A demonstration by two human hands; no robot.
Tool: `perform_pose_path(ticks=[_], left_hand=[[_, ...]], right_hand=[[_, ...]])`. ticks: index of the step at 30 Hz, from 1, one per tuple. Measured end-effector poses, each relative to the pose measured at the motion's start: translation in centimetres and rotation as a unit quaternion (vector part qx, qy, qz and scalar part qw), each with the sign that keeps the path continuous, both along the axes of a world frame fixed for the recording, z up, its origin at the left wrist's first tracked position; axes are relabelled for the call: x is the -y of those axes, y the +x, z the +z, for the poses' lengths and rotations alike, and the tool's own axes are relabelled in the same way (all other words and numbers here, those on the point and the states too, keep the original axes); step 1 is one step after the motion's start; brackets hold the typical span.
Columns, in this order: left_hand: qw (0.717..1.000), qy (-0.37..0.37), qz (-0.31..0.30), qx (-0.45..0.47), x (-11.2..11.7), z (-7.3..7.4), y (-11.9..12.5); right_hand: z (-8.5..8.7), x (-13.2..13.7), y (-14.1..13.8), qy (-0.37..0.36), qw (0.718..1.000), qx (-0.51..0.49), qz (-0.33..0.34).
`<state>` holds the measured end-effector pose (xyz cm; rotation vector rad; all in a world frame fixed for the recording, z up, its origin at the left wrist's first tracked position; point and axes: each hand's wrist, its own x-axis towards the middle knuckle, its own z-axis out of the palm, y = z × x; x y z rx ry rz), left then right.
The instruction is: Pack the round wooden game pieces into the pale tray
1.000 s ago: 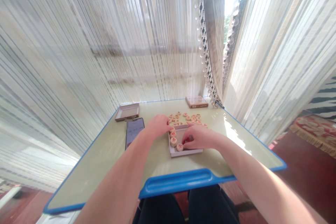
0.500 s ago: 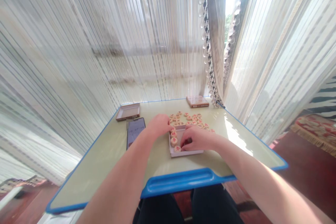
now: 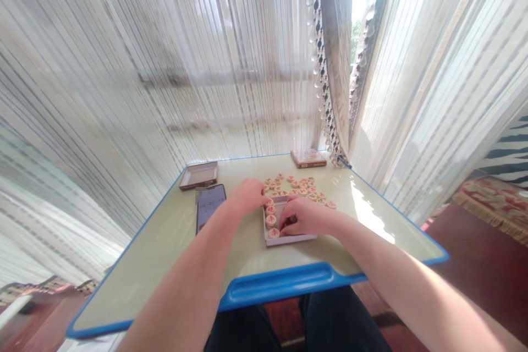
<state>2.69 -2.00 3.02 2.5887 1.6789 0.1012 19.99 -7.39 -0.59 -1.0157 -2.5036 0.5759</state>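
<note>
A shallow white box [image 3: 291, 241] lies on the table with round wooden xiangqi pieces [image 3: 271, 221], marked in red, lined up along its left side. My left hand [image 3: 248, 197] is at the far left corner of the box, fingers curled in by the last piece of that row; what they grip is hidden. Over the box, my right hand [image 3: 307, 215] has its thumb and fingers bent together, tips against the right edge of the nearest piece [image 3: 274, 233]. The palm covers much of the box's inside. More loose pieces [image 3: 303, 191] lie scattered just beyond the box.
On the left are a phone [image 3: 210, 203] with a timer on its screen and an open box lid [image 3: 198, 175]. A flat closed box [image 3: 308, 158] sits at the back right. The table [image 3: 157, 264] has a blue rim and a blue front trough [image 3: 280, 285]. String curtains hang behind.
The view has shifted slightly, moving everything a little to the left. Both hands keep nearly the same places at the box, and the row of pieces looks the same.
</note>
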Motion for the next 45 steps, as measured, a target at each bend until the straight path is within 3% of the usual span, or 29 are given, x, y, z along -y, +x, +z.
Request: perform_pose_path(ticks=[27,35,40,45], left_hand=[[1.000,-0.012,0.002,0.001,-0.1,0.2,0.0],[1.000,-0.006,-0.006,0.012,-0.3,-0.1,-0.2],[1.000,-0.003,-0.011,0.016,-0.3,-0.2,-0.2],[1.000,-0.001,-0.013,0.010,-0.2,-0.1,-0.1]], right_hand=[[0.0,0.0,-0.1,0.062,0.998,0.013,-0.019],[0.9,0.3,0.1,0.093,0.991,0.035,-0.094],[-0.1,-0.2,0.1,0.139,0.988,0.043,-0.051],[-0.2,-0.1,-0.2,0.136,0.990,0.025,-0.016]])
